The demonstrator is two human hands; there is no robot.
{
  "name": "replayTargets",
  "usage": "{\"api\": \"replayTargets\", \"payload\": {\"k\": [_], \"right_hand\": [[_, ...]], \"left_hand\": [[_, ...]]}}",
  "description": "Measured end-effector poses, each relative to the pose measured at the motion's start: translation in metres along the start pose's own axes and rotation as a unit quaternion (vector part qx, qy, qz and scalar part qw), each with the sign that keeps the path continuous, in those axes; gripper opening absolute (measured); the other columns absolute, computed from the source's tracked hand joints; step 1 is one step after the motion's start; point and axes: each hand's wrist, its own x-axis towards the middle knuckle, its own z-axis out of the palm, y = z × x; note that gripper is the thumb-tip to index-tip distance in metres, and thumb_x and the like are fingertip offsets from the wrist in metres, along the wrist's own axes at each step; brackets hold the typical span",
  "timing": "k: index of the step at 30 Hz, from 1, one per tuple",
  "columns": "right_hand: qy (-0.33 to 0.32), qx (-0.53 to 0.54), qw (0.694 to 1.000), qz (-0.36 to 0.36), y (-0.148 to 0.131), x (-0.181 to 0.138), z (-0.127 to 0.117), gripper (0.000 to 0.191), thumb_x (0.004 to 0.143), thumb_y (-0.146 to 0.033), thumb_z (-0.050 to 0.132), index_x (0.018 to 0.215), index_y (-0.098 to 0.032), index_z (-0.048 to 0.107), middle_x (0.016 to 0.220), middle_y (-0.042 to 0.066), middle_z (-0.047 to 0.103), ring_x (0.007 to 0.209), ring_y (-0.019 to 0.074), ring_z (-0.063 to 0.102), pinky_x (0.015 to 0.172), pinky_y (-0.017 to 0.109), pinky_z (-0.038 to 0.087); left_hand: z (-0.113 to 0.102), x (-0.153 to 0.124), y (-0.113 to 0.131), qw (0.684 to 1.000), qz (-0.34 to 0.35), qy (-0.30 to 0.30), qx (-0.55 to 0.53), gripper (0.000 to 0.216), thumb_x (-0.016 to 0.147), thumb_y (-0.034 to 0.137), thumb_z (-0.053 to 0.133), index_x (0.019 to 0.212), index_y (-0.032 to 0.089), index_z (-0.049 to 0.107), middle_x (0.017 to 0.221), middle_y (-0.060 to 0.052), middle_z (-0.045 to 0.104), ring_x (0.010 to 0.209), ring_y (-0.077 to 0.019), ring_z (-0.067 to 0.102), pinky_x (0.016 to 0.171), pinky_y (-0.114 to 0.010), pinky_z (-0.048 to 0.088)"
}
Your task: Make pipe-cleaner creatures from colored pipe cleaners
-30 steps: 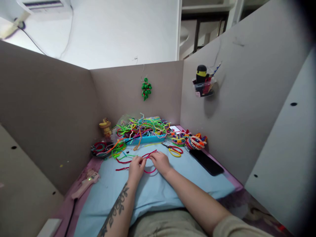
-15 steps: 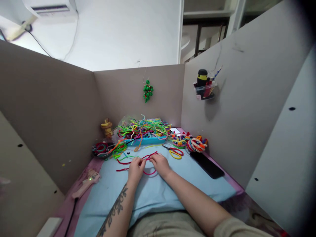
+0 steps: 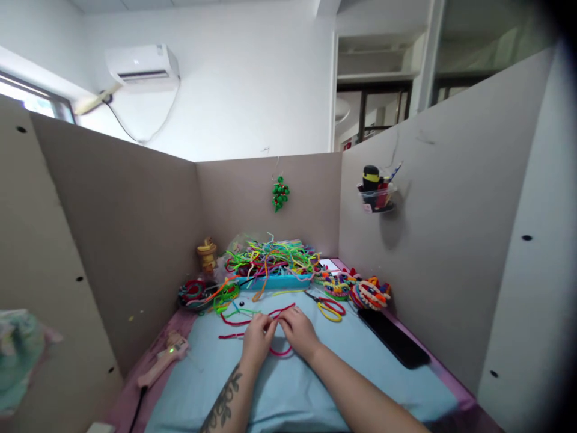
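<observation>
My left hand (image 3: 256, 340) and my right hand (image 3: 298, 332) meet over the middle of the light blue cloth, thumbs and fingertips pinched together. Between them they grip a red pipe cleaner (image 3: 282, 353), part of which curves in a loop below the fingers. More red fuzzy lengths (image 3: 232, 323) stick out to the left of and above my hands; which of these join the held piece is hidden by the fingers. A thin green pipe cleaner (image 3: 246, 311) lies just beyond my left hand.
A blue tray (image 3: 288, 281) heaped with colourful pipe cleaners stands at the back. Red-and-yellow scissors (image 3: 331, 308) and a black phone (image 3: 393, 338) lie right. A pink glue gun (image 3: 161, 362) lies left. Colourful woven pieces (image 3: 369, 293) sit back right; grey panels enclose three sides.
The camera has tilted upward, so the whole desk appears lower in view. My hands stay pinched together on the red pipe cleaner with only slight finger movement.
</observation>
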Motion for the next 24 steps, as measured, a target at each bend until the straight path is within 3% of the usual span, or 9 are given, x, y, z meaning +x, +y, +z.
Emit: {"api": "replayTargets", "payload": {"k": [5,10,15,24], "right_hand": [[0.009,0.001,1.0,-0.002,-0.003,-0.0001,0.0028,0.016,0.083,-0.013,0.047,0.083,-0.021,0.062,0.079,0.004,0.063,0.08,0.0189,0.054,0.074,0.031,0.043],[0.014,-0.005,1.0,0.006,-0.003,0.0002,0.0037,0.018,0.083,-0.012,0.047,0.081,-0.022,0.062,0.078,0.004,0.063,0.079,0.0189,0.055,0.072,0.031,0.044],[0.01,-0.009,1.0,0.003,-0.003,-0.0007,0.004,0.017,0.082,-0.013,0.047,0.079,-0.022,0.062,0.077,0.003,0.063,0.079,0.0187,0.056,0.072,0.03,0.044],[0.014,-0.02,1.0,0.017,-0.003,-0.0015,0.0058,0.018,0.081,-0.013,0.045,0.078,-0.021,0.061,0.075,0.004,0.063,0.077,0.0182,0.057,0.071,0.029,0.043]], "left_hand": [[-0.0026,-0.0006,0.0026,1.0,0.005,0.006,-0.016,0.029,0.084,0.036,0.043,0.068,0.019,0.059,0.068,-0.003,0.057,0.066,-0.0162,0.054,0.062,-0.027,0.041],[-0.0012,-0.0015,0.002,0.998,-0.036,0.021,-0.038,0.023,0.08,0.035,0.048,0.092,0.018,0.058,0.071,-0.003,0.059,0.066,-0.0168,0.056,0.064,-0.029,0.044],[-0.0004,-0.0017,0.0018,0.999,-0.022,0.019,-0.018,0.018,0.082,0.033,0.045,0.078,0.019,0.056,0.069,-0.002,0.058,0.066,-0.0162,0.055,0.063,-0.028,0.044],[0.0018,-0.0037,-0.0009,0.999,-0.006,0.033,-0.04,0.02,0.079,0.024,0.047,0.094,0.02,0.06,0.085,-0.005,0.065,0.075,-0.0172,0.06,0.071,-0.03,0.048]]}}
